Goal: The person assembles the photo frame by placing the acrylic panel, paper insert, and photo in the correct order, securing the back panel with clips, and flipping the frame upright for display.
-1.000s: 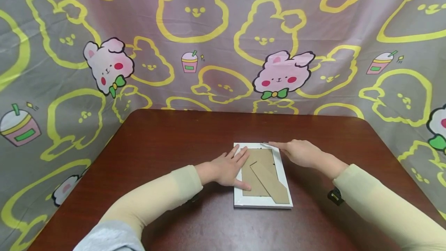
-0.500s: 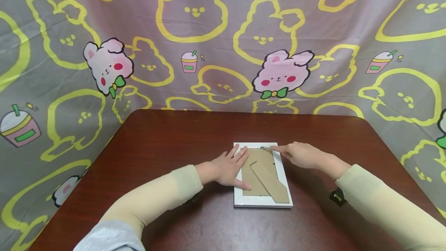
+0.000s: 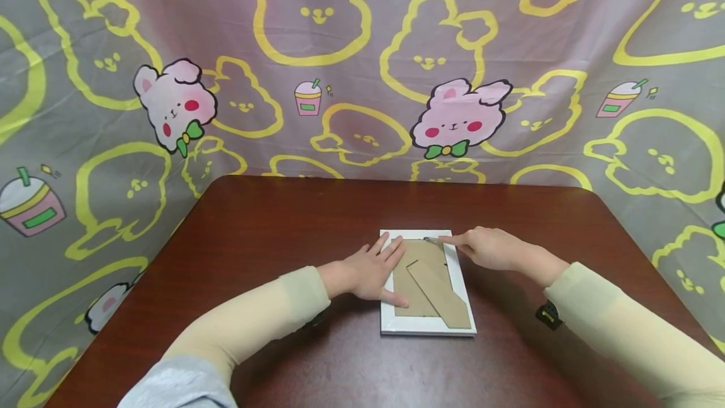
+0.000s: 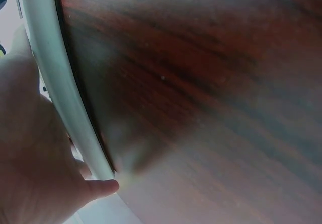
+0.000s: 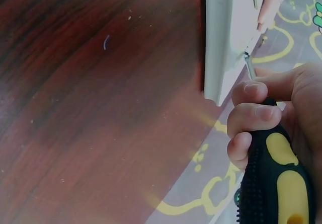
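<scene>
A white picture frame (image 3: 388,326) lies face down on the table, its brown backing board (image 3: 416,250) and slanted stand flap (image 3: 437,294) facing up. My left hand (image 3: 370,272) rests spread on its left side, fingers across the border and backing. The left wrist view shows that hand (image 4: 35,148) against the white edge (image 4: 60,78). At the far right corner my right hand (image 3: 493,249) grips a screwdriver. In the right wrist view its black and yellow handle (image 5: 275,168) lies in the curled fingers (image 5: 251,114), and the metal tip (image 5: 247,58) meets the back of the frame.
The dark red-brown table (image 3: 294,225) extends around the picture frame. A grey curtain (image 3: 362,93) with yellow outlines and pink rabbits hangs behind the table and along its sides. Small dark devices sit at both wrists.
Since a second ago, the screwdriver's tip has shifted from the far white border slightly toward the backing board's top edge. My left hand and the picture frame have stayed in place.
</scene>
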The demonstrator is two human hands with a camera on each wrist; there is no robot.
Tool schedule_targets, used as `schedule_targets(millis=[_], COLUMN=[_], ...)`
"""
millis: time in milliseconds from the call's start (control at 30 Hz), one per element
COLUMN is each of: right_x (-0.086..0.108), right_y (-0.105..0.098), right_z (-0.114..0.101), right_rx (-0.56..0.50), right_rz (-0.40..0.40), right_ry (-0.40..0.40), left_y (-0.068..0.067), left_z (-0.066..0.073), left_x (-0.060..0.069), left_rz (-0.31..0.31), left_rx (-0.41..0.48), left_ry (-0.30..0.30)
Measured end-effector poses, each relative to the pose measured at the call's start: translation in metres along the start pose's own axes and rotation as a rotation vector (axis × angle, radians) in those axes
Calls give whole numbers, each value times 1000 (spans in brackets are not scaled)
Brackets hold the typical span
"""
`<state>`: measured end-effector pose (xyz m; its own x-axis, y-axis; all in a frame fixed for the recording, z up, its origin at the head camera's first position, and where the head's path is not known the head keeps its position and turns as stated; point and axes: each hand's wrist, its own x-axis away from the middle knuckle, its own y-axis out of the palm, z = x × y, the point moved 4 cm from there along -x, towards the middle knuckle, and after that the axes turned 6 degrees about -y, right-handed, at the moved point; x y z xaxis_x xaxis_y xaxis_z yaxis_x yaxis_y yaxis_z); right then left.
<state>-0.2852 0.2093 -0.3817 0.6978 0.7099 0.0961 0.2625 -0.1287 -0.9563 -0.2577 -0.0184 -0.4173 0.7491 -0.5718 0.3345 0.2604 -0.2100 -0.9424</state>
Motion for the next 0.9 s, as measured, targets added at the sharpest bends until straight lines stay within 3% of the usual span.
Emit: schedule_targets(millis=[100, 200, 300, 367, 433, 533, 600, 700, 900], right_x=[-1, -2, -2, -1, -1, 0, 0, -1, 0], right_y=[-2, -2, -2, -3, -4, -4, -3, -3, -2], right_z=[-2, -3, -4, -5, -5, -6, -6, -5, -2], right_rx=[25, 34, 38, 38, 35, 26, 14, -11, -59], right_rz=[-6, -15, -16, -10, -6, -5, -6, -13, -21], right_ry=[7, 12, 14, 15, 15, 14, 12, 18, 35], left_y=[-1, -8, -21, -29, -31, -27, -23, -18, -8], left_z=[-4, -13, -28, -39, -48, -57, -59, -59, -56], left_x=[-1, -2, -5, -8, -14, -23, -28, -34, -42], left_rz=[31, 129, 268, 309, 270, 122, 29, -49, -94], left_rx=[52, 135, 209, 279, 415, 647, 765, 832, 1063], left_ry=[28, 42, -25, -109, -195, -282, -308, -289, -231])
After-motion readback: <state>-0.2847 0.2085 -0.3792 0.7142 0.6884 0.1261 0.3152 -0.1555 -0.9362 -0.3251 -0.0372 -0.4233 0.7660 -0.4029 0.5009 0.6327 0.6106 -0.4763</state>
